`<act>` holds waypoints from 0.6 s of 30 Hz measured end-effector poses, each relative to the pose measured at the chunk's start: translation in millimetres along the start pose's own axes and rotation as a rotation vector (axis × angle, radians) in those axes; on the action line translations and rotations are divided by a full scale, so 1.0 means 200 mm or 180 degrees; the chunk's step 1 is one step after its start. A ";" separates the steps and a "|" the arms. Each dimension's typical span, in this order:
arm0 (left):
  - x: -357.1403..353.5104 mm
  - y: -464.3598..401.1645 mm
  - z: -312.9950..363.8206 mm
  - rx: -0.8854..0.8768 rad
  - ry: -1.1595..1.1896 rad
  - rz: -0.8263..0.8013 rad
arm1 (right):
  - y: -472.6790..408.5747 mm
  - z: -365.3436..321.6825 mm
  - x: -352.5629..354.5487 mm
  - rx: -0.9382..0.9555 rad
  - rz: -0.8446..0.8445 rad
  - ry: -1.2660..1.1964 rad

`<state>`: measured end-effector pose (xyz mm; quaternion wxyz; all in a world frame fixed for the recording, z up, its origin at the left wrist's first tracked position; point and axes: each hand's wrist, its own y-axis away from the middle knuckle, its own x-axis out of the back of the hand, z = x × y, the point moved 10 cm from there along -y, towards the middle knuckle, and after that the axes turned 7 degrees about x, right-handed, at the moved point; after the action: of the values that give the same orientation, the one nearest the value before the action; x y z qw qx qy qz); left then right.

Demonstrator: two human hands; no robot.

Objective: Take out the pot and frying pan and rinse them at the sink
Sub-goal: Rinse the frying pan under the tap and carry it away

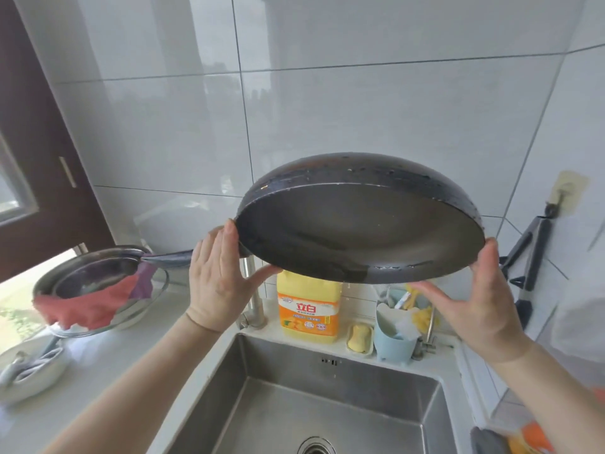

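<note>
1. Head view: frying pan (360, 221), wet and tilted, raised above the sink (327, 404).
2. Left hand (217, 276) and right hand (474, 296) press its opposite rims, palms open, holding it between them.
3. Behind: detergent bottle (309, 309).

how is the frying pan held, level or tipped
Tipped: the frying pan shows its inside to the camera, held over the sink between left hand and right hand.
</note>
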<state>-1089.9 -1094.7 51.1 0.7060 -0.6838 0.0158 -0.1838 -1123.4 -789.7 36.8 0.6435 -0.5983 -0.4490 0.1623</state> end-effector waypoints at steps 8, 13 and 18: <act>-0.07 -0.06 -0.01 -0.0091 0.0184 -0.0225 | -0.02 -0.09 0.08 0.0293 0.0122 0.0698; -0.21 -0.06 0.00 0.0084 0.0501 -0.0831 | -0.01 -0.08 0.04 0.0080 -0.0464 0.0398; -0.52 0.10 0.00 0.0476 0.0808 -0.2444 | 0.14 0.17 -0.07 -0.1673 -0.1475 -0.0305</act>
<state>-1182.5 -1064.8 7.9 0.6263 -0.5586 -0.1669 -0.5175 -1148.5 -773.0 1.8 0.4655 -0.6173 -0.6290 -0.0812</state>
